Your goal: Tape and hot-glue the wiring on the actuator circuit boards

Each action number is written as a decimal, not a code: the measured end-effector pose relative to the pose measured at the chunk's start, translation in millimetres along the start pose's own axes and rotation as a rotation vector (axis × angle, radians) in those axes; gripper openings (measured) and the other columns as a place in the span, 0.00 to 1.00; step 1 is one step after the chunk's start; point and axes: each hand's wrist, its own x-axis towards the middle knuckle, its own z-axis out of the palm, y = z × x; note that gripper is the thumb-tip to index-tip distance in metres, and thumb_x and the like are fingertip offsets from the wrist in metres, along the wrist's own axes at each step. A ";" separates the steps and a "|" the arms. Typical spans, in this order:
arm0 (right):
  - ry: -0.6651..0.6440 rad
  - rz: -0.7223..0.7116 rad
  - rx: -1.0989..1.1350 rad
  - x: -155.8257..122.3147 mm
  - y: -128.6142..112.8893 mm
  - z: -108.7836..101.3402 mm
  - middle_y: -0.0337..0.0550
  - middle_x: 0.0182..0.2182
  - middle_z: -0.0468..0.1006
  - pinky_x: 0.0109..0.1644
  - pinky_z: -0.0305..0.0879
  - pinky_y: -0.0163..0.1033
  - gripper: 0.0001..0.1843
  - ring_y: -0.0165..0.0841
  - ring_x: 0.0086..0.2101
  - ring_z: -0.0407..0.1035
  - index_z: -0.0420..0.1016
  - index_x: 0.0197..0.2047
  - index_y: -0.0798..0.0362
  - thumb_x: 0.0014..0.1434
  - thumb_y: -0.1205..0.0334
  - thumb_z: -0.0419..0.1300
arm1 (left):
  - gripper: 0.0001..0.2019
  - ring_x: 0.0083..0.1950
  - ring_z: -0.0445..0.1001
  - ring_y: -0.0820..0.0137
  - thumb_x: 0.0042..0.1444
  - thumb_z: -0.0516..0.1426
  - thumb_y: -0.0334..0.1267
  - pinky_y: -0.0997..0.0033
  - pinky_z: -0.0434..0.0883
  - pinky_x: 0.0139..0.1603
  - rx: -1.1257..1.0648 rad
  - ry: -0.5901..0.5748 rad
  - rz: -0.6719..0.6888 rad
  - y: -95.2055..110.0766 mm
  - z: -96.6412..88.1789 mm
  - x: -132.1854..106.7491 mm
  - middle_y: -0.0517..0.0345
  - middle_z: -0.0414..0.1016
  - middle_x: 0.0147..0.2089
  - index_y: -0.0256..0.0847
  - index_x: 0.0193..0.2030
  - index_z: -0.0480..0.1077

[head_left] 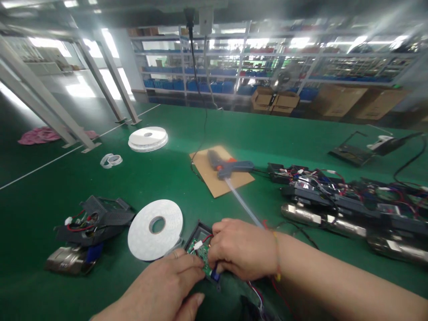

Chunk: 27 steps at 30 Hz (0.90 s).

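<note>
A small green circuit board with a white connector and red wires sits in a black plastic housing at the near edge of the green table. My left hand comes in from below, fingers pinched on the board's near left side. My right hand lies over the board's right side, fingers curled down onto it. A clear glue stick runs from my right hand up to a grey hot glue gun.
A white tape roll lies left of the board. Further left sits an open black unit with a metal cylinder. Several wired assemblies crowd the right. The glue gun rests on cardboard. Flat white reels lie farther back.
</note>
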 end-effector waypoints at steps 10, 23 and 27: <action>0.005 -0.040 0.195 7.0 13.6 9.3 0.37 0.36 0.82 0.42 0.57 0.38 0.03 0.33 0.38 0.68 0.82 0.41 0.50 0.62 0.64 0.67 | 0.18 0.55 0.76 0.58 0.57 0.57 0.29 0.59 0.75 0.59 0.046 -0.049 -0.009 -1.9 2.8 5.0 0.51 0.77 0.55 0.40 0.55 0.74; 0.043 0.121 0.252 -2.3 0.7 10.1 0.41 0.36 0.80 0.41 0.53 0.39 0.15 0.37 0.42 0.68 0.77 0.40 0.51 0.57 0.50 0.71 | 0.17 0.54 0.77 0.60 0.57 0.58 0.30 0.62 0.75 0.59 0.063 -0.003 0.021 -2.0 5.7 3.8 0.54 0.77 0.54 0.43 0.53 0.74; 0.086 0.208 0.324 1.0 -2.8 13.1 0.41 0.34 0.80 0.42 0.57 0.39 0.07 0.37 0.40 0.69 0.78 0.38 0.51 0.58 0.58 0.67 | 0.17 0.53 0.77 0.61 0.57 0.57 0.31 0.65 0.74 0.58 0.056 0.006 0.020 -4.0 8.0 0.9 0.54 0.77 0.54 0.43 0.53 0.74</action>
